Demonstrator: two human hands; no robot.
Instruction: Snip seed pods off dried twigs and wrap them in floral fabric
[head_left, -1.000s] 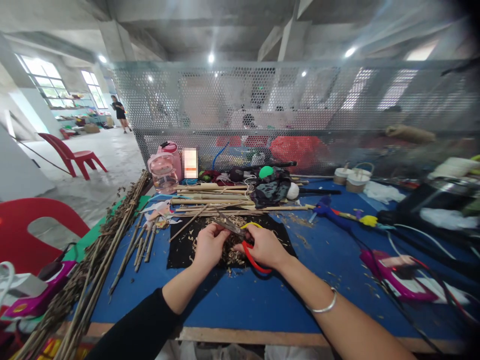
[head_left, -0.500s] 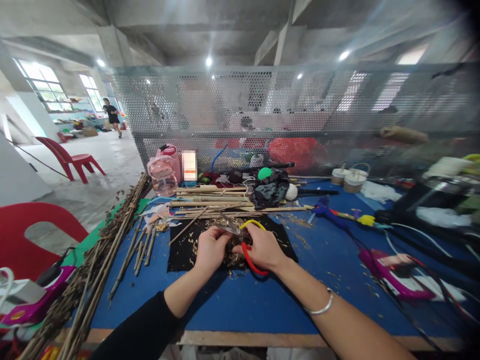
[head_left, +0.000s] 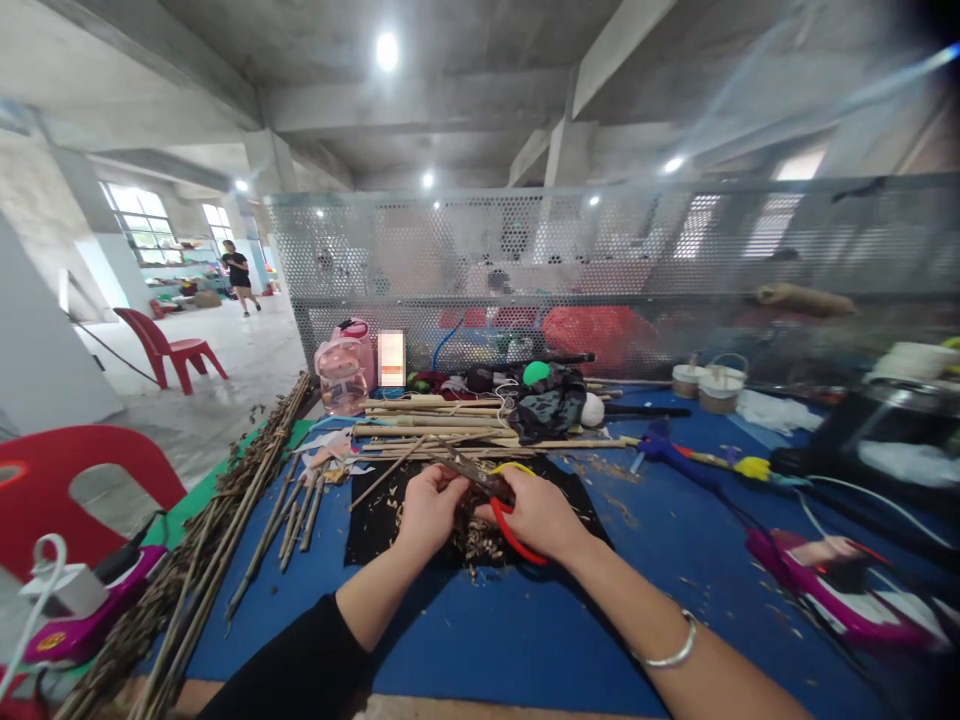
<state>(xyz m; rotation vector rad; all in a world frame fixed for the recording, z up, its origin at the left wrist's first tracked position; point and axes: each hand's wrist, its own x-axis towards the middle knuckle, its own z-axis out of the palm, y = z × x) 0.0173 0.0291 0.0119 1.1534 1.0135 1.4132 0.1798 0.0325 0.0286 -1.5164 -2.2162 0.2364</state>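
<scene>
My right hand is closed round the red and yellow handles of a pair of scissors, whose dark blades point left and away. My left hand is curled in a pinch just left of the blades, holding something small that I cannot make out. Both hands hover over a black cloth on the blue table. A heap of pale wood shavings lies on the cloth under the hands.
Long bamboo sticks lie behind the cloth, and rough twigs run along the table's left edge. A pink water jug stands at the back. A perforated metal screen closes off the far side. Glue guns and cables lie at the right.
The camera has tilted upward, so the table sits lower in view. Both hands stay together over the shavings, the scissors still in my right hand.
</scene>
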